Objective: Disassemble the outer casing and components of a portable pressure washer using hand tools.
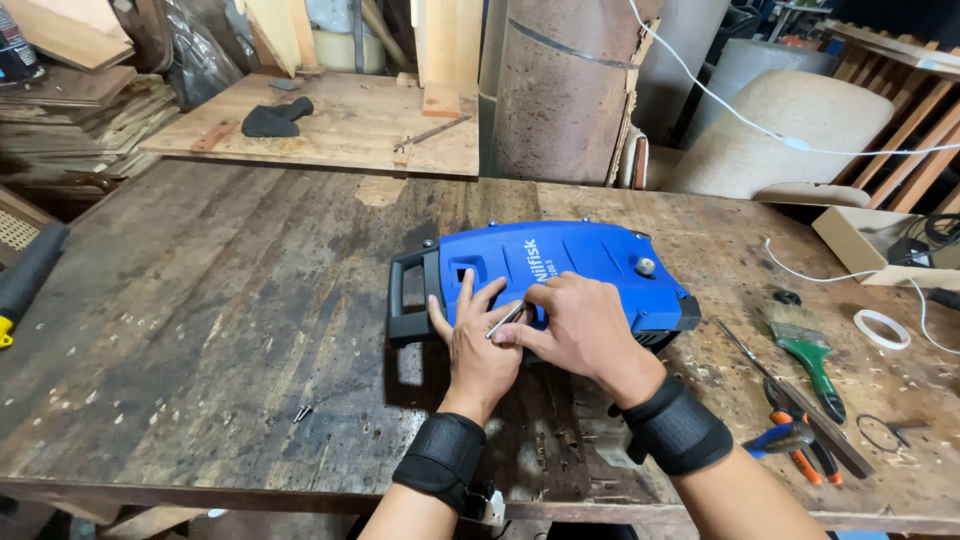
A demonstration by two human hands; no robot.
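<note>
Two hands [530, 335] on blue casing [570, 265], black handle [412, 297]

The scene is bright and evenly lit by soft daylight, which seems to come from above and a little from the front. Shadows are weak: a short dark one lies on the worktop [200, 330] under the blue plastic housing [560, 262], near the hands. The housing shows a mild sheen but no hard glare. The focus is sharp almost everywhere. The wide lens bends straight lines at the edges, and the far upper right corner is darker.
</note>
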